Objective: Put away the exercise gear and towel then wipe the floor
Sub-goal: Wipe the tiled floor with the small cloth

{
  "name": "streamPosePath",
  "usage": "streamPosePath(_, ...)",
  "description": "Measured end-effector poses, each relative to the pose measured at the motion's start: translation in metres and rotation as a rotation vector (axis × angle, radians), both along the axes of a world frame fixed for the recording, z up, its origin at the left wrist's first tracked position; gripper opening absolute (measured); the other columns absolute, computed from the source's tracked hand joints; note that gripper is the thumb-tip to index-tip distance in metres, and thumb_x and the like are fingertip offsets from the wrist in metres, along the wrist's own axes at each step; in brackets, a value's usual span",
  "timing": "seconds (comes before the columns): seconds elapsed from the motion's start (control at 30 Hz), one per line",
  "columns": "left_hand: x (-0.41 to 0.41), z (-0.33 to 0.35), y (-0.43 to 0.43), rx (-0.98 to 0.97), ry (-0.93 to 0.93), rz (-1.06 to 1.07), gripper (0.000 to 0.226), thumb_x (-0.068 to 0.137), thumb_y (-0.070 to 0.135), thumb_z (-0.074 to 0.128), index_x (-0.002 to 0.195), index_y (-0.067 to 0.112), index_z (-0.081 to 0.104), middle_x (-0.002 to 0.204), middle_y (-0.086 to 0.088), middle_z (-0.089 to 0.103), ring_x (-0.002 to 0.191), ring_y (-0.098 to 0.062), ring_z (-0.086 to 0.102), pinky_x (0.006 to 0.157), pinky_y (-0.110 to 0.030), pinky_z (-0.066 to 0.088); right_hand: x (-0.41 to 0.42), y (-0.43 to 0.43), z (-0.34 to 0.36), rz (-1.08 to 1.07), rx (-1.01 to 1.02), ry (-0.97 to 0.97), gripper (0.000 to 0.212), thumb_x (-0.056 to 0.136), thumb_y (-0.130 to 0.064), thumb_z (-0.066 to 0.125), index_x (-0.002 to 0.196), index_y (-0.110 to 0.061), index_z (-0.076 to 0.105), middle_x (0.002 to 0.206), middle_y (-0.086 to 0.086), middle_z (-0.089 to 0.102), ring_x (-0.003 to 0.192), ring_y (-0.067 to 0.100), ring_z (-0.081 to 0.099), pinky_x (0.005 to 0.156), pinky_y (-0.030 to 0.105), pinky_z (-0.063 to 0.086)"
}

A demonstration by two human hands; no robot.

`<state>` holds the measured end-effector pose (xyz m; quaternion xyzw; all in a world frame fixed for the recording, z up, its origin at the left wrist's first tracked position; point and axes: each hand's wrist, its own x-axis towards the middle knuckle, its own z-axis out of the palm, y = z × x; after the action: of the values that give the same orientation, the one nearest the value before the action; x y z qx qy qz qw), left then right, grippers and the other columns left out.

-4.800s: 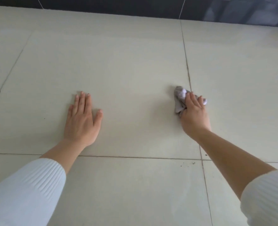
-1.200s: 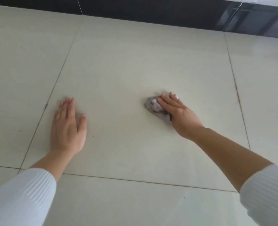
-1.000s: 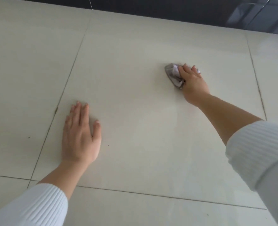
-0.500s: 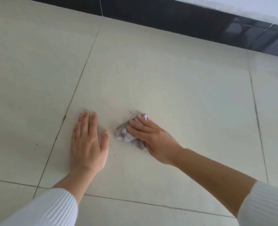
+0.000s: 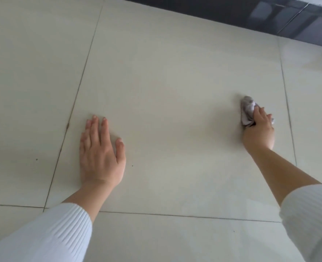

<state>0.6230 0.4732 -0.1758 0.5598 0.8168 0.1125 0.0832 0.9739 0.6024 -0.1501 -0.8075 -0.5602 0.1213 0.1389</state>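
Grey cloth (image 5: 247,110) in right hand (image 5: 259,134), long axis pointing away

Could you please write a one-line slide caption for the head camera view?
Right hand holds a crumpled grey cloth against the tiled floor while the left hand rests flat.

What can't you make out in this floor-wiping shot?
All in the head view:
1. The crumpled grey cloth: partly hidden under the right hand that grips it.
2. The dark glossy wall strip: cut off by the top edge.
3. The tiny dark speck beside the flat left hand: too small to identify.
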Motion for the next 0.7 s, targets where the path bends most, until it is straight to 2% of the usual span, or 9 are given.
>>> streamPosePath(0.1, 0.001, 0.0, 0.0, 0.015, -0.008, -0.01, 0.067, 0.091, 0.04, 0.024, 0.149, 0.006, 0.025, 0.157, -0.016, 0.021, 0.146, -0.029, 0.014, 0.119, -0.042, 0.012, -0.03, -0.046, -0.005, 0.036, 0.073, 0.057, 0.057, 0.09, 0.004, 0.038, 0.142, -0.018, 0.044, 0.15, -0.004, 0.039, 0.144, 0.022, 0.021, 0.099, 0.035, 0.039)
streamPosePath(0.2, 0.0, 0.0, 0.0, 0.02, -0.026, -0.024, 0.065, 0.092, 0.037, 0.028, 0.148, 0.004, 0.025, 0.157, -0.018, 0.021, 0.146, -0.031, 0.014, 0.119, -0.044, 0.011, -0.068, -0.094, -0.006, 0.164, 0.046, 0.115, 0.054, 0.096, -0.001, 0.042, 0.143, -0.026, 0.042, 0.152, -0.013, 0.033, 0.146, 0.015, 0.016, 0.098, 0.022, 0.031)
streamPosePath(0.3, 0.0, 0.0, 0.0, 0.035, -0.046, -0.039, 0.061, 0.095, 0.03, 0.039, 0.148, 0.002, 0.025, 0.156, -0.02, 0.021, 0.145, -0.033, 0.015, 0.119, -0.045, 0.011, -0.098, -0.136, -0.003, 0.278, 0.02, 0.138, 0.057, 0.095, 0.001, 0.043, 0.143, -0.029, 0.042, 0.152, -0.015, 0.03, 0.145, 0.013, 0.015, 0.108, 0.03, 0.033)
streamPosePath(0.43, 0.0, -0.001, -0.001, 0.048, -0.087, -0.057, 0.061, 0.095, 0.028, 0.035, 0.148, 0.0, 0.023, 0.157, -0.021, 0.018, 0.146, -0.033, 0.012, 0.118, -0.044, 0.01, -0.134, -0.189, 0.0, 0.32, 0.027, 0.177, 0.051, 0.094, 0.0, 0.042, 0.139, -0.023, 0.05, 0.149, -0.01, 0.038, 0.142, 0.01, 0.017, 0.106, 0.038, 0.041)
streamPosePath(0.53, -0.005, 0.002, 0.0, 0.005, -0.137, -0.087, 0.064, 0.096, 0.028, 0.035, 0.15, 0.0, 0.017, 0.159, -0.02, 0.011, 0.147, -0.032, 0.006, 0.119, -0.044, 0.006, -0.167, -0.239, 0.003, 0.31, 0.007, 0.196, 0.049, 0.093, -0.011, 0.034, 0.136, -0.024, 0.053, 0.148, -0.01, 0.04, 0.142, 0.009, 0.019, 0.106, 0.037, 0.042)
streamPosePath(0.6, -0.012, 0.005, -0.001, -0.051, -0.165, -0.144, 0.066, 0.096, 0.027, 0.037, 0.151, 0.001, 0.012, 0.159, -0.019, 0.004, 0.148, -0.031, 0.0, 0.119, -0.043, 0.001, -0.188, -0.271, 0.006, 0.309, -0.037, 0.206, 0.055, 0.091, -0.021, 0.023, 0.137, -0.026, 0.052, 0.149, -0.013, 0.037, 0.144, 0.01, 0.018, 0.107, 0.033, 0.041)
streamPosePath(0.7, -0.021, 0.009, 0.002, -0.15, -0.209, -0.231, 0.068, 0.097, 0.026, 0.037, 0.152, 0.002, 0.004, 0.159, -0.019, -0.007, 0.147, -0.03, -0.011, 0.119, -0.042, -0.005, -0.209, -0.302, 0.011, 0.361, -0.113, 0.197, 0.055, 0.093, -0.021, 0.022, 0.143, -0.028, 0.042, 0.154, -0.017, 0.026, 0.146, 0.011, 0.012, 0.109, 0.027, 0.036)
